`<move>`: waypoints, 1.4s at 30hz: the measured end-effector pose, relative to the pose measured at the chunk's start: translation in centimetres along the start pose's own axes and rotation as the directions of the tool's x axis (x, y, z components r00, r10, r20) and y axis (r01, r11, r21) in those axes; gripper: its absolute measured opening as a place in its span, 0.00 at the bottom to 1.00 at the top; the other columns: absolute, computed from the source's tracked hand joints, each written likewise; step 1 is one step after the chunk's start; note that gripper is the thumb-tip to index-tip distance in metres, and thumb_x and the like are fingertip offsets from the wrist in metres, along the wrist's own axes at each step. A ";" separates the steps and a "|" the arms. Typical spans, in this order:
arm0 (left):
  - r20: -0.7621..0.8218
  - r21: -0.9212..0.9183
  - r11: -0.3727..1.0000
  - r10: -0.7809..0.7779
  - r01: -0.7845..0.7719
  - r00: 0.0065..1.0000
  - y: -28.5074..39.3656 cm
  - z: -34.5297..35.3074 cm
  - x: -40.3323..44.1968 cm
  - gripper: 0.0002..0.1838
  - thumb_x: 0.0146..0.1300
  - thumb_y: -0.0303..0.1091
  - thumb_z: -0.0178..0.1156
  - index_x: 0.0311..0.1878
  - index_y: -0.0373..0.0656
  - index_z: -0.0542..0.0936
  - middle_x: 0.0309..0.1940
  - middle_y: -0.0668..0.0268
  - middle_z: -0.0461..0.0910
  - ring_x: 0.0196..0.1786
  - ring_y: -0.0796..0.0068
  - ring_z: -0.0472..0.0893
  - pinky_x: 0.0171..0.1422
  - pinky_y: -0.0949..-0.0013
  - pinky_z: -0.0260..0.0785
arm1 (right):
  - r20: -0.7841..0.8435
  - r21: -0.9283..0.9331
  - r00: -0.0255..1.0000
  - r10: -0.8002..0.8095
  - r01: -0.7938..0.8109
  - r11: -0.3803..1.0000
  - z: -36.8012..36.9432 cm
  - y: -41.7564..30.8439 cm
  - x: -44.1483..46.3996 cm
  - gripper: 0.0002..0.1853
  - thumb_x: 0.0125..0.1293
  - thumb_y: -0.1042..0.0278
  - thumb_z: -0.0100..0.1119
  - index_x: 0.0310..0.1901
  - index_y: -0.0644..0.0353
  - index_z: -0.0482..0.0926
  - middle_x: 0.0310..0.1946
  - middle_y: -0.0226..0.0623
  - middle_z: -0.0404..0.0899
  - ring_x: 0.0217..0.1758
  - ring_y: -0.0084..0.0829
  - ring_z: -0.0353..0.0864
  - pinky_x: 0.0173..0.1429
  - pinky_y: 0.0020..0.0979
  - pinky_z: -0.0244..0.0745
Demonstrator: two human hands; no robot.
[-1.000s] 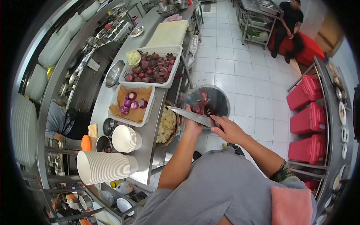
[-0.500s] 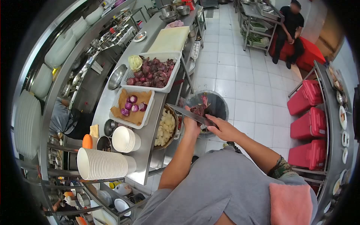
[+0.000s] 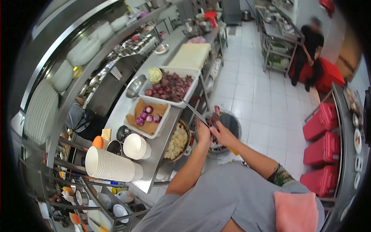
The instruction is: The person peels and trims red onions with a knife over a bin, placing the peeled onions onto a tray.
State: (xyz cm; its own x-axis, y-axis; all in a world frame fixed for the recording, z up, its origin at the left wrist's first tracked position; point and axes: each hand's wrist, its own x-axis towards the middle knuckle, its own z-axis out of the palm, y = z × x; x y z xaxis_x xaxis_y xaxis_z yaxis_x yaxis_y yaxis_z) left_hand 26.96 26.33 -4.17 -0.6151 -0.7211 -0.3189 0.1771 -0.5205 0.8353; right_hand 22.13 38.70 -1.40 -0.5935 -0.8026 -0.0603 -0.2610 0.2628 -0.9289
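Over a waste bin (image 3: pixel 235 133) lined with clear plastic, my two hands are close together. My right hand (image 3: pixel 223 135) is closed on a large knife (image 3: pixel 195 111), its handle hidden by my fingers. The blade points up and left toward the white basket of red onions. My left hand (image 3: pixel 203 134) is closed around a dark red onion (image 3: pixel 211 119), mostly covered by the fingers and blade. Dark red scraps lie in the bin. To the left, peeled purple onions (image 3: pixel 147 115) sit on brown paper in a small white basket (image 3: pixel 164 123).
Unpeeled red onions fill a larger basket (image 3: pixel 193 86) with a cabbage (image 3: pixel 155 75) on the steel table. Stacked white bowls (image 3: pixel 110 164) stand near its front. A basin of pale peeled pieces (image 3: pixel 177 142) is below. A person (image 3: pixel 309 50) sits far right; red bins (image 3: pixel 320 150) line the right.
The view has shifted, so the table and baskets sit farther right and lower. The knife is now angled more steeply, and my hands are closer together.
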 end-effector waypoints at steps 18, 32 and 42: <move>0.109 0.288 0.951 0.083 -0.111 0.991 -2.4 -2.9 3.1 0.28 0.78 0.57 0.39 0.49 0.39 0.74 0.37 0.59 0.79 0.33 0.68 0.79 0.34 0.67 0.71 | 0.405 0.744 0.875 0.266 -0.484 0.460 -1.5 0.8 2.4 0.19 0.77 0.40 0.47 0.48 0.49 0.68 0.30 0.30 0.71 0.18 0.20 0.63 0.16 0.23 0.58; 0.095 -0.164 0.963 -0.202 0.215 0.975 -2.6 -3.8 3.5 0.22 0.72 0.54 0.58 0.50 0.43 0.75 0.40 0.67 0.80 0.36 0.71 0.82 0.39 0.70 0.77 | 0.505 0.822 0.807 0.307 -0.558 0.113 -2.7 3.5 4.0 0.28 0.71 0.30 0.48 0.45 0.50 0.70 0.29 0.29 0.72 0.17 0.18 0.63 0.14 0.22 0.57; 0.128 -0.322 0.847 -0.404 0.423 0.906 -1.8 -6.5 4.3 0.24 0.72 0.61 0.53 0.42 0.46 0.75 0.32 0.68 0.77 0.31 0.72 0.76 0.33 0.69 0.69 | 0.499 0.582 0.672 0.547 -0.728 0.362 -3.1 5.8 6.6 0.21 0.75 0.38 0.50 0.47 0.49 0.71 0.27 0.30 0.72 0.17 0.20 0.65 0.17 0.24 0.61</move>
State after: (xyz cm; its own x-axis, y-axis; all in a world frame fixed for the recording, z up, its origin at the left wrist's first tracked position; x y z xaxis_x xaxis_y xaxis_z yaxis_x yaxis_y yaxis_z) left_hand 29.03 21.18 -9.94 -0.7268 -0.3841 -0.5693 0.1368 -0.8933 0.4281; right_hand 14.34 36.60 -6.05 -0.1614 -0.6630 -0.7310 0.7808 0.3673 -0.5054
